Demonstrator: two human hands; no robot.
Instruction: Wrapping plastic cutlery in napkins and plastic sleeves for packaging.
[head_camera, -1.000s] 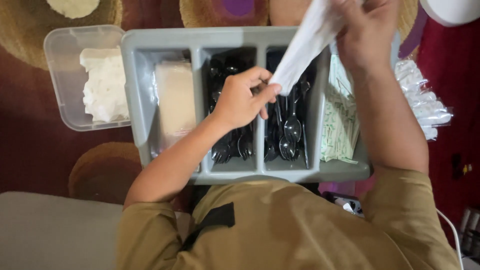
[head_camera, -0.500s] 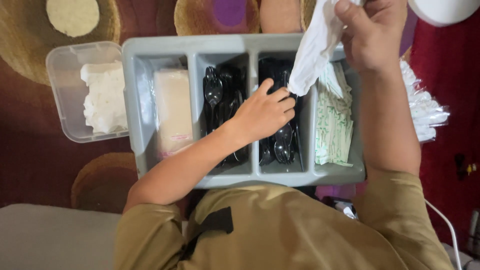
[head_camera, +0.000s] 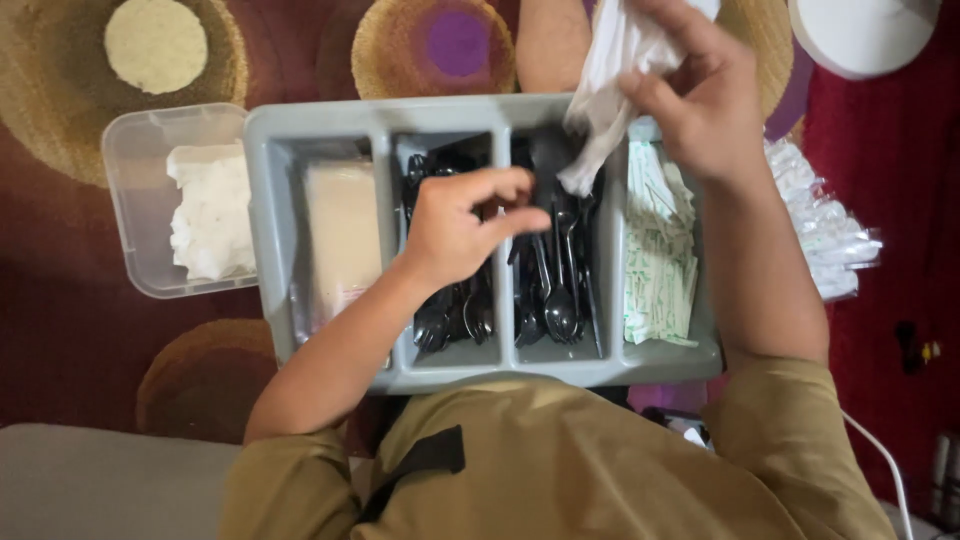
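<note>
Our left hand (head_camera: 462, 228) hangs low at the middle, forearm angled up from the lower left, fingers curled and thumb extended. Our right hand (head_camera: 700, 95) is raised higher, forearm nearly vertical, fingers pinched together.

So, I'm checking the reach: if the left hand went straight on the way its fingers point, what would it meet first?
Probably the black plastic spoons in the grey tray, just beyond the left hand; depth is unclear, so it might pass above them.
</note>
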